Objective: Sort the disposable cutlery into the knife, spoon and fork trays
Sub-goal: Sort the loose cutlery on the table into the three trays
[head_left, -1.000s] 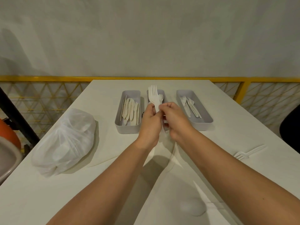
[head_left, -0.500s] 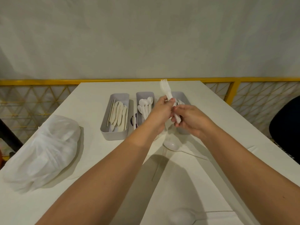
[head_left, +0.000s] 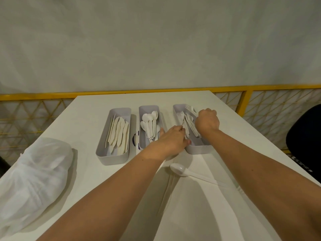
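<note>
1. Forks (head_left: pixel 187 121) sit in the fork tray (head_left: pixel 198 149); spoon (head_left: pixel 177 168) loose on the desk (head_left: pixel 90 119);
2. left hand (head_left: pixel 171 141), right hand (head_left: pixel 207 121) curled over it; hold I cannot tell;
3. spoon looks light, slick; I'd pinch mid-handle.

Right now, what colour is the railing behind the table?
Yellow; the railing shows best in the head view.

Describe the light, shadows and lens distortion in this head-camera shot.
Head view: soft light from the left, so the knife tray and plastic bag throw shadows rightward; forearms cast broad soft shadows on the table; the wide lens bows the yellow railing; the loose white spoon barely stands out.
</note>
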The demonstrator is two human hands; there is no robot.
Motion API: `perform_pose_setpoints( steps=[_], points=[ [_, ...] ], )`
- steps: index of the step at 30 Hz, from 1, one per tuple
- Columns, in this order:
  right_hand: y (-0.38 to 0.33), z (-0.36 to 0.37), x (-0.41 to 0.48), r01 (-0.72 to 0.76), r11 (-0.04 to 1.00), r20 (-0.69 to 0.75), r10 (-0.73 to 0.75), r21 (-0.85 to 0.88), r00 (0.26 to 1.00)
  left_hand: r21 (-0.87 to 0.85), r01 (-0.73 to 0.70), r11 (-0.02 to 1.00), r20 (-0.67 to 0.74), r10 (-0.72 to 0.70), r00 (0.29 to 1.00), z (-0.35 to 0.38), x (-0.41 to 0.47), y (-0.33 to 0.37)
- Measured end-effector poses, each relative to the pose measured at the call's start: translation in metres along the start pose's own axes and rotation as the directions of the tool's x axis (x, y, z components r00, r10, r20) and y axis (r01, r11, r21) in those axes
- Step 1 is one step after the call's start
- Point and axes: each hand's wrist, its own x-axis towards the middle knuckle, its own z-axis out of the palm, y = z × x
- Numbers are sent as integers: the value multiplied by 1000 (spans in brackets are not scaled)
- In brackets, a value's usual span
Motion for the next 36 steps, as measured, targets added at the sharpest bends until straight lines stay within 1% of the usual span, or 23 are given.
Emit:
perform_pose_setpoints(
  steps=[5,9,12,16,18,20,21,23,24,26,29,32,33,36],
  points=[
    [-9,13,2,91,980,36,-86,-176,996,-22,-13,1000,-6,13,1000,-1,-1,-3],
    [-10,20,-2,152,936,86,-131,-316,988,-31,-13,999,-5,12,1000,-2,-3,-3],
    [-8,25,-2,194,913,120,-161,-359,980,-26,-14,1000,-6,14,1000,-1,-3,-3],
    [-7,19,0,212,933,158,-172,-292,972,-20,-6,1000,-11,5,1000,2,0,-4],
    [-4,9,-2,227,941,162,-190,-252,968,-35,-21,999,-60,19,998,4,-1,-5],
    [0,-5,-7,247,953,179,-216,-175,960,-56,-60,997,-162,50,985,5,-5,-4],
    [3,-14,-10,254,961,192,-230,-107,954,-65,-87,994,-232,70,970,5,-7,-4],
    [10,-30,-20,269,962,210,-272,44,939,-98,-149,984,-376,102,921,2,-14,-4],
    [14,-37,-27,286,952,219,-303,106,927,-126,-179,976,-427,110,897,1,-17,-4],
    [20,-53,-45,339,924,257,-376,177,890,-175,-231,957,-486,120,866,-1,-25,-5],
    [26,-70,-77,406,871,361,-485,276,796,-215,-266,940,-504,127,854,3,-39,-5],
    [32,-68,-102,420,852,457,-522,311,720,-239,-252,938,-505,102,857,10,-49,-7],
    [35,-63,-108,413,858,481,-513,304,711,-253,-247,935,-507,89,858,12,-53,-8],
    [44,-47,-120,379,887,524,-461,263,716,-297,-235,926,-497,60,866,18,-63,-11]
  ],
)
